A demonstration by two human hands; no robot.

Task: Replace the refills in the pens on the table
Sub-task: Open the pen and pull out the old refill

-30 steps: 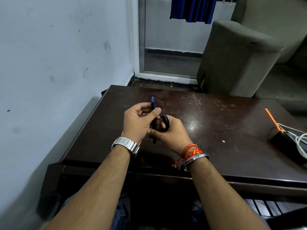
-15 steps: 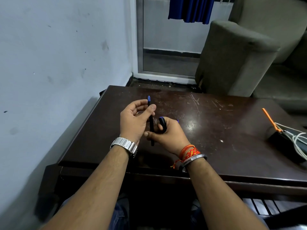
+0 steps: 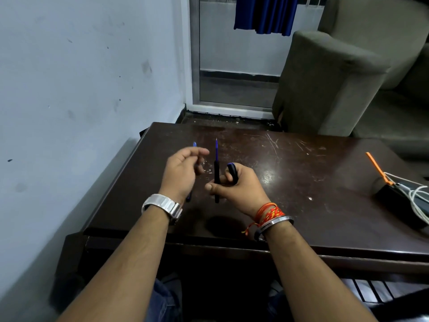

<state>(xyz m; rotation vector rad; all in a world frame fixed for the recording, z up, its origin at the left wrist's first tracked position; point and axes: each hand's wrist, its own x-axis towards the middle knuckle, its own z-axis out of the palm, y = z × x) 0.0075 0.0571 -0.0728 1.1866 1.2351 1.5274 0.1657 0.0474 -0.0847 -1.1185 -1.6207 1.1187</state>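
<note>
Both hands are up over the dark wooden table (image 3: 301, 182), near its 9 o'clock side; the right hand (image 3: 236, 189) is clenched around a black pen barrel (image 3: 216, 180), thumb pressed across it, the barrel standing almost upright; out of its top, toward 12 o'clock, pokes a thin blue refill (image 3: 216, 149) with a fine tip; tucked in the same fist, just at 3 o'clock of the barrel, sits a dark rounded piece with a blue edge (image 3: 232, 171); what it is, I cannot tell. The left hand (image 3: 181, 173) sits just at 9 o'clock of the right one, apart from it, fingers curled around a second slim blue pen part (image 3: 194, 144); its blue tip peeks above the knuckles at 12 o'clock and its dark lower end shows below the palm at 6 o'clock, blurred. A silver watch (image 3: 162, 205) is on the left wrist; orange threads (image 3: 269, 212) and a metal bangle (image 3: 276, 223) on the right. Far out at 3 o'clock on the table lies a black box (image 3: 394, 201) with white cables (image 3: 417, 201) and an orange stick (image 3: 377, 167); at 1 o'clock beyond the table stands a grey armchair (image 3: 325, 77).
</note>
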